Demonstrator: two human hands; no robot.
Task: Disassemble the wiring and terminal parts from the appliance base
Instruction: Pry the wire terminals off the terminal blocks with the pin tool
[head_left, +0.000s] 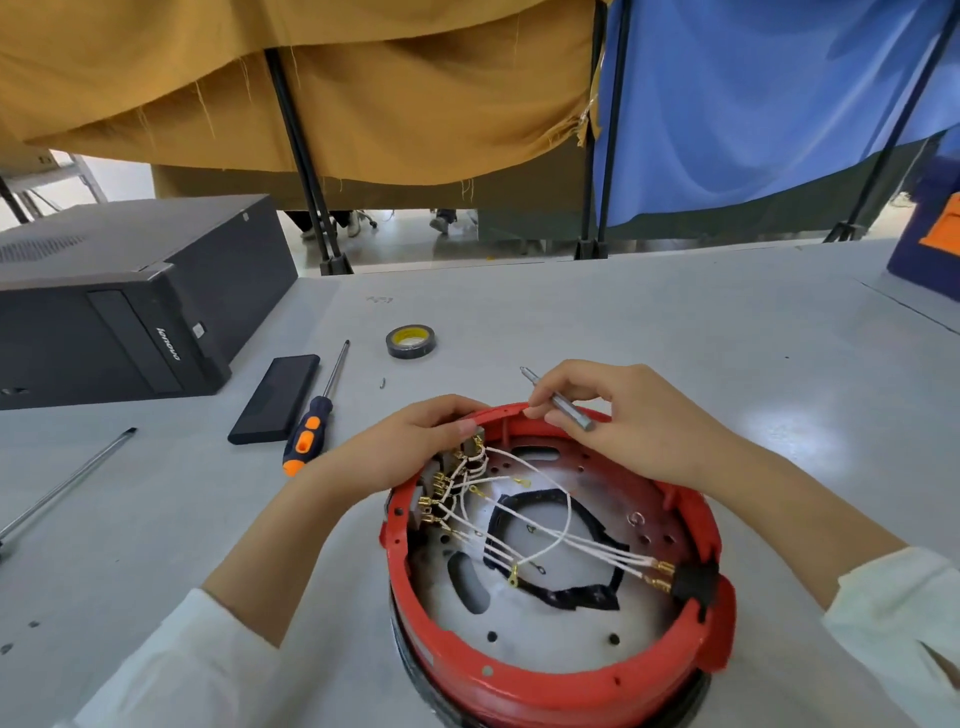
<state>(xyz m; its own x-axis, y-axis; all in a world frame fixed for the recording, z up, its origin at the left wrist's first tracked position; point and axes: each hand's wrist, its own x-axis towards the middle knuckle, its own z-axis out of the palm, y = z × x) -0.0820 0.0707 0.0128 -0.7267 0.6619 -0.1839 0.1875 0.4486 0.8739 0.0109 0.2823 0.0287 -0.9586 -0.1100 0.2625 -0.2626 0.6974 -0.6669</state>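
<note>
The round red appliance base (571, 686) lies open side up on the table in front of me. White wires (561, 535) with brass terminals run from a terminal block (441, 499) at its left wall to a black connector (693, 579) at its right wall. My left hand (410, 447) grips the far-left rim, its thumb pressing the top of the terminal block. My right hand (623, 415) holds a small metal screwdriver bit (558, 400) over the far rim, tip pointing up and left.
An orange-and-black screwdriver (317, 415), a black flat case (275, 397) and a roll of black tape (410, 341) lie beyond the base. A black computer case (119, 306) sits far left. A long metal rod (67, 483) lies at the left.
</note>
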